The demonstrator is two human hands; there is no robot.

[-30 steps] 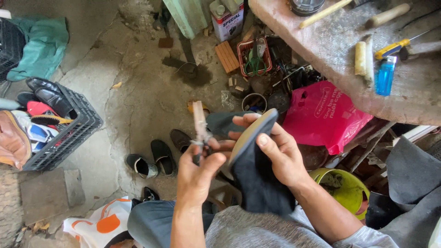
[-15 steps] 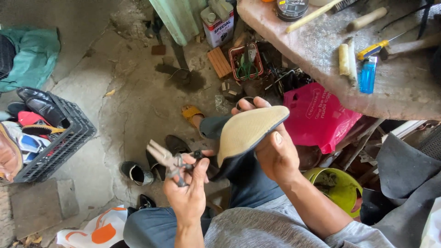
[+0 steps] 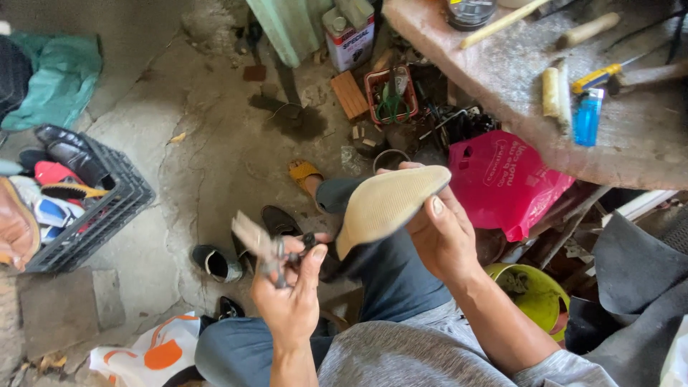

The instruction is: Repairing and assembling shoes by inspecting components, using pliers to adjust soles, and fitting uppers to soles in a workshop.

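My right hand (image 3: 444, 233) holds a shoe with its tan sole (image 3: 383, 204) turned up, over my lap. My left hand (image 3: 290, 294) grips a pair of scissors (image 3: 261, 247) by the handles, blades blurred and pointing up-left, a short way left of the sole and apart from it. Below both hands are my legs in blue-grey trousers, and a foot in a yellow sandal (image 3: 304, 172) rests on the concrete floor.
A black crate (image 3: 107, 215) of shoes stands at the left. Black shoes (image 3: 215, 261) lie on the floor near my knee. A pink bag (image 3: 505, 183) hangs beside a dusty workbench (image 3: 502, 64) holding a blue lighter (image 3: 586, 118) and tools. A yellow-green bucket (image 3: 534, 294) sits at the right.
My right hand turned the shoe so its tan sole faces up and raised it. My left hand lowered the scissors away from the shoe, the blades swinging from upright toward up-left.
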